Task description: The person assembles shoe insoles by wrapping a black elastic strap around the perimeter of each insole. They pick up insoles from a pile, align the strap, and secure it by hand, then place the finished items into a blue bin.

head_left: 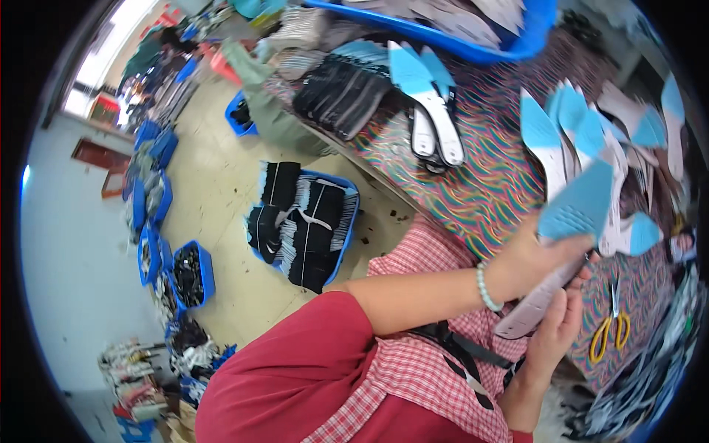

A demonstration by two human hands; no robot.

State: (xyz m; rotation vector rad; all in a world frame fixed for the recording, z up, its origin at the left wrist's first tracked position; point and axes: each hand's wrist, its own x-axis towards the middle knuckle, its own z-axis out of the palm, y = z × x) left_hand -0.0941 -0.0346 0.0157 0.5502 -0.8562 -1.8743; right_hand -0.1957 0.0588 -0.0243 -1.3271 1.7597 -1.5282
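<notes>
Head view, left hand (526, 255) stretched rightward, clamped on blue-tipped insole (580, 205), right hand (555, 331) below, gripping its edge

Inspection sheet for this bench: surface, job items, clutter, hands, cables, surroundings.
Surface: table with multicoloured wavy-patterned cover.
Job items: one blue-tipped insole held; more insoles on the table.
Clutter: yellow-handled scissors, dark bundles, blue tray at the far side.
Hands: left hand grips the insole near its blue end; right hand holds the pale lower part.
Cables: nothing seen.
Surroundings: floor bin of black pieces; more blue bins toward the left.
</notes>
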